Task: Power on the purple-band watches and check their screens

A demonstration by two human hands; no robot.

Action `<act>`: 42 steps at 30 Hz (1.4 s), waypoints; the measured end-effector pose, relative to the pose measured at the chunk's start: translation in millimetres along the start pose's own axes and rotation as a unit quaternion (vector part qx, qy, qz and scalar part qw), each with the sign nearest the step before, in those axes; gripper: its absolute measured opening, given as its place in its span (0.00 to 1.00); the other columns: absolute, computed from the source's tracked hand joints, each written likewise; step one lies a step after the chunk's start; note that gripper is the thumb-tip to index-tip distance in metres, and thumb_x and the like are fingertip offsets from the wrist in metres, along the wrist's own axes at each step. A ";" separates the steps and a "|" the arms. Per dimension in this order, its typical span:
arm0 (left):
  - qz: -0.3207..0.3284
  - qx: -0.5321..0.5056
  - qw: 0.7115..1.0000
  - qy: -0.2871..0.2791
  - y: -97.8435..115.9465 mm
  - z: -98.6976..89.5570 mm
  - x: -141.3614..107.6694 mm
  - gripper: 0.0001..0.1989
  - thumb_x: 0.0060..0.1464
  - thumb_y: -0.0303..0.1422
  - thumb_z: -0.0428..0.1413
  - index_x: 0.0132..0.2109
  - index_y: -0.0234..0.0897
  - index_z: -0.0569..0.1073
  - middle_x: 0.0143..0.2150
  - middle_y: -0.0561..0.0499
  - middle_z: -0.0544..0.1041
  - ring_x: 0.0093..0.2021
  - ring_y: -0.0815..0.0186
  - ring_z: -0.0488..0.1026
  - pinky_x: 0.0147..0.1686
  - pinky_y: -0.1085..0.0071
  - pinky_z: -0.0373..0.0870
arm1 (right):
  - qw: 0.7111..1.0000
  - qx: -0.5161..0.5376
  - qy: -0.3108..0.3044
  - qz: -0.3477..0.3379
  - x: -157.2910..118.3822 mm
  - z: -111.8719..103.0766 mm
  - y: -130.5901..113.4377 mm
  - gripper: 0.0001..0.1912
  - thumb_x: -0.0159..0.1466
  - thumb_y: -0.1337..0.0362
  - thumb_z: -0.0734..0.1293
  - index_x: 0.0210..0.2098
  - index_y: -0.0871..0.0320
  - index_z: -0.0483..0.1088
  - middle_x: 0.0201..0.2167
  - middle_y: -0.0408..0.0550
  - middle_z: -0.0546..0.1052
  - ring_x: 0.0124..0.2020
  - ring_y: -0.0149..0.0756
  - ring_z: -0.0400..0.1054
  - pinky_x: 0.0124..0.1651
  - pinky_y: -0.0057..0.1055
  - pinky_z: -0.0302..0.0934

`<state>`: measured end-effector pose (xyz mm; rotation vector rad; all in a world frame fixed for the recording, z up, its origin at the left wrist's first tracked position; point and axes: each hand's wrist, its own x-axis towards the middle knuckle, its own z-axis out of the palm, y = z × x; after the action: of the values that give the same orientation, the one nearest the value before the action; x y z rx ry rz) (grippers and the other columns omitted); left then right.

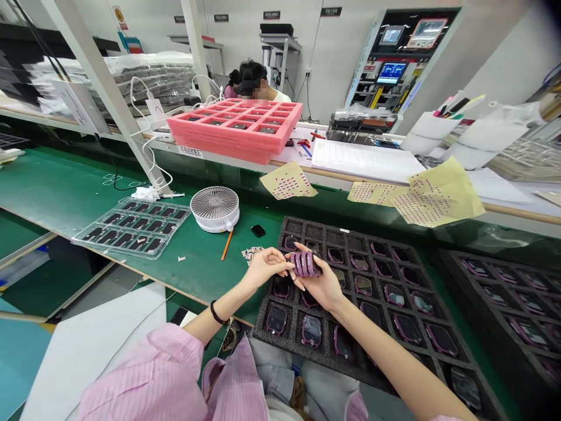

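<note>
My right hand (324, 283) is closed around a short stack of purple watch cases (305, 264), held above the black foam tray (324, 237). My left hand (266, 270) comes in from the left, thumb and forefinger pinched together at the near end of the stack. Whatever lies between those fingertips is too small to make out. Purple-rimmed watch cases with dark faces (312, 328) sit in many of the tray's pockets; some pockets at its far left hold none. Small pale stickers or tabs (252, 255) lie in a pile just beyond my left hand.
A white fan (214, 209), an orange stick (227, 245) and a dark watch piece (258, 231) rest on the green bench. Left is a clear tray of black parts (134, 227); right, another foam tray (508, 292). A pink foam tray (236, 131) occupies the shelf. A person (256, 82) sits beyond.
</note>
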<state>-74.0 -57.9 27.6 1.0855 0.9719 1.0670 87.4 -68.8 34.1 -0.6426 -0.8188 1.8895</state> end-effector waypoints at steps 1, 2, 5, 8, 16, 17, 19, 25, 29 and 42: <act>0.019 -0.025 0.999 0.019 -6.2 4.3 -1.7 0.21 0.36 0.41 0.69 0.31 0.33 0.70 0.25 0.55 0.75 0.24 0.73 0.72 0.29 0.75 0.72 | 1.000 0.009 0.002 -0.001 -1.1 1.9 -0.3 0.28 0.60 0.55 0.61 0.59 0.52 0.60 0.41 0.51 0.75 0.27 0.37 0.66 0.20 0.28 0.54; 0.032 -0.047 0.998 0.026 -12.2 8.5 -3.6 0.21 0.38 0.42 0.68 0.34 0.34 0.70 0.28 0.55 0.75 0.27 0.72 0.73 0.32 0.74 0.73 | 1.000 0.016 0.003 0.001 -2.4 3.6 -0.2 0.29 0.60 0.54 0.61 0.60 0.51 0.60 0.40 0.50 0.75 0.27 0.37 0.66 0.20 0.28 0.54; 0.021 -0.095 0.995 -0.027 -26.4 19.3 -9.0 0.24 0.46 0.47 0.63 0.46 0.36 0.71 0.29 0.55 0.73 0.30 0.70 0.74 0.36 0.71 0.74 | 0.999 0.032 0.006 0.019 -6.3 7.3 1.8 0.29 0.61 0.53 0.60 0.60 0.51 0.61 0.37 0.48 0.73 0.27 0.35 0.64 0.20 0.28 0.54; -0.011 -0.126 0.989 -0.073 -33.1 25.9 -12.7 0.31 0.50 0.50 0.58 0.55 0.37 0.67 0.23 0.58 0.69 0.28 0.68 0.74 0.34 0.70 0.74 | 0.999 0.037 0.012 0.028 -9.1 9.2 4.0 0.28 0.60 0.52 0.60 0.59 0.52 0.63 0.38 0.49 0.73 0.27 0.35 0.63 0.19 0.28 0.54; 0.000 0.070 0.989 -0.127 -14.6 -12.5 -2.0 0.29 0.53 0.51 0.55 0.53 0.33 0.69 0.30 0.50 0.75 0.31 0.64 0.75 0.34 0.68 0.72 | 0.998 0.038 0.009 0.044 -1.2 8.6 3.9 0.22 0.61 0.54 0.61 0.53 0.55 0.68 0.34 0.49 0.74 0.28 0.36 0.65 0.20 0.27 0.53; 0.030 0.159 0.981 -0.107 -11.5 -23.2 0.4 0.24 0.55 0.49 0.54 0.50 0.34 0.71 0.33 0.49 0.75 0.33 0.64 0.75 0.35 0.68 0.72 | 0.998 0.042 0.022 0.039 0.6 6.4 3.2 0.21 0.62 0.54 0.61 0.52 0.55 0.68 0.35 0.49 0.75 0.28 0.36 0.65 0.20 0.27 0.52; 0.093 0.359 0.928 -0.035 -8.2 -43.4 4.1 0.14 0.56 0.42 0.55 0.41 0.35 0.74 0.38 0.47 0.75 0.38 0.63 0.74 0.41 0.66 0.70 | 0.997 0.047 0.046 0.027 3.7 0.9 2.2 0.20 0.62 0.55 0.61 0.52 0.54 0.68 0.36 0.50 0.75 0.28 0.35 0.65 0.20 0.27 0.51; 0.069 0.619 0.780 0.055 -18.0 -69.6 8.9 0.03 0.53 0.28 0.56 0.32 0.36 0.73 0.39 0.47 0.72 0.45 0.59 0.70 0.46 0.64 0.69 | 0.998 0.042 0.049 0.026 6.8 -8.2 5.2 0.20 0.62 0.55 0.60 0.52 0.53 0.68 0.37 0.51 0.76 0.27 0.35 0.65 0.21 0.28 0.52; 0.068 0.612 0.786 0.054 -16.1 -66.3 8.8 0.04 0.52 0.27 0.56 0.30 0.36 0.72 0.38 0.47 0.73 0.44 0.60 0.71 0.43 0.67 0.69 | 0.997 0.051 0.048 0.025 6.8 -6.5 7.2 0.19 0.62 0.57 0.61 0.51 0.54 0.69 0.36 0.51 0.76 0.26 0.35 0.66 0.22 0.28 0.53; 0.088 0.085 0.990 0.068 7.1 2.7 3.1 0.15 0.43 0.39 0.65 0.31 0.32 0.75 0.28 0.48 0.79 0.27 0.67 0.74 0.32 0.70 0.72 | 0.996 0.012 0.060 -0.060 4.3 -2.1 15.5 0.21 0.62 0.58 0.62 0.55 0.52 0.66 0.33 0.46 0.73 0.28 0.36 0.67 0.24 0.29 0.56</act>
<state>-71.9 -54.6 34.7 1.2694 1.1064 1.2315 78.6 -69.4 20.6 -0.6712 -0.7408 1.7335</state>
